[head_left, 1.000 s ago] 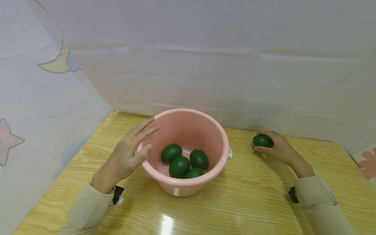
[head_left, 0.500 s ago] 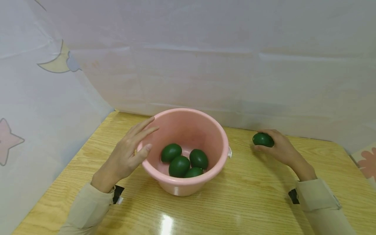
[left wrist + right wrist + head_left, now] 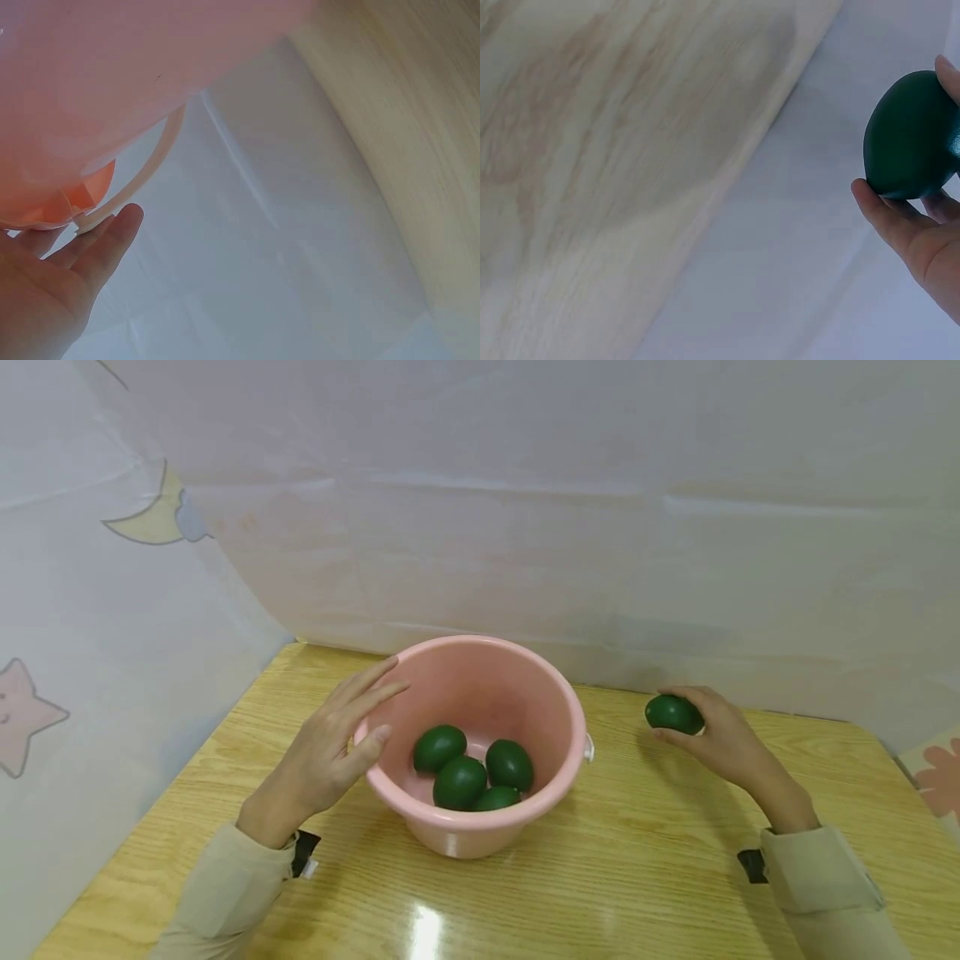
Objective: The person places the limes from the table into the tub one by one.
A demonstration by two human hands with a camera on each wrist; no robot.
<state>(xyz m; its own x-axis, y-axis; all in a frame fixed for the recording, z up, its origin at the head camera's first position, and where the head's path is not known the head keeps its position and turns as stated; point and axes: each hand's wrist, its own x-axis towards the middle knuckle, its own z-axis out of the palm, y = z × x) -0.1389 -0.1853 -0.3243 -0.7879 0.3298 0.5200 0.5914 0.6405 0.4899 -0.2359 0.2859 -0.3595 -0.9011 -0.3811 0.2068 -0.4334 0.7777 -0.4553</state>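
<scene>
In the head view, my right hand (image 3: pixel 723 739) grips a smooth, dark green avocado (image 3: pixel 673 714) between thumb and fingers at the right rear of the table. The right wrist view shows the same avocado (image 3: pixel 911 139) from below, held off the tabletop. My left hand (image 3: pixel 318 756) rests at the left side of the pink bucket (image 3: pixel 468 837), fingers extended over its rim and thumb near the edge. From the left wrist, the fingers appear beside the bucket's pale handle (image 3: pixel 154 161). Inside the bucket lie several more avocados (image 3: pixel 459 783).
The bucket stands on a wood-grain table (image 3: pixel 600 877). A white handle joint (image 3: pixel 588 748) sticks out from its right side. A pale sheet (image 3: pixel 510 543) with printed shapes hangs behind and to the left, close to the table's back edge.
My right hand has raised the avocado slightly off the table. The left hand keeps its place on the bucket, and the avocados inside have not moved.
</scene>
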